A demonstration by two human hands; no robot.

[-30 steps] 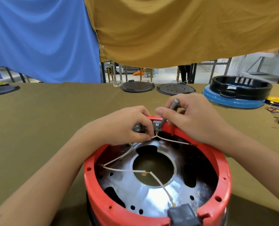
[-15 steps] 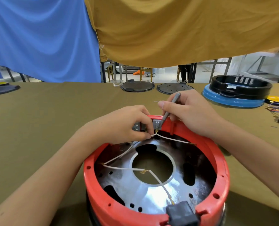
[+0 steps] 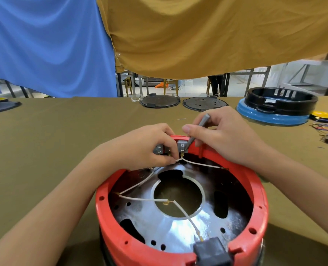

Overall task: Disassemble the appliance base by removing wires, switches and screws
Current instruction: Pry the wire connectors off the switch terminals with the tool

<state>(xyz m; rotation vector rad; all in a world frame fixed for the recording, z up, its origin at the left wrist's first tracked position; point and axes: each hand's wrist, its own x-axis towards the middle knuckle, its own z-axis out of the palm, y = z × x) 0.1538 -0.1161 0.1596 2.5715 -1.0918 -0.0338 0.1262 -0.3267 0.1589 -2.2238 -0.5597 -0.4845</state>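
Left fingers: I am pinching the white wire (image 3: 201,164) with my left hand (image 3: 140,148), just at its end below the grey switch (image 3: 182,147).
Right fingers: my right hand (image 3: 222,137) is gripping a thin grey tool (image 3: 199,129) between thumb and curled fingers; its tip is going down beside the switch, at the far rim of the red base (image 3: 178,252).
Switch: it is sitting on the far rim of the base; a second grey block (image 3: 158,149) is showing just left of it, partly behind my left hand.
Wire handling: I am judging it light and soft, but stiff at the small metal terminal; better to hold at the terminal, not at the middle, because the thin wire could tear.
Base: it is standing on the olive table (image 3: 44,141) near me, open side up, with a shiny metal plate (image 3: 178,227) inside; it looks heavy enough to stay in place.
Other wires: more white wires (image 3: 140,198) are crossing the plate toward a black block (image 3: 211,252) at the near rim of the base.
Beyond the base: two dark round lids (image 3: 182,102) and a black and blue ring (image 3: 274,108) are lying far behind it.
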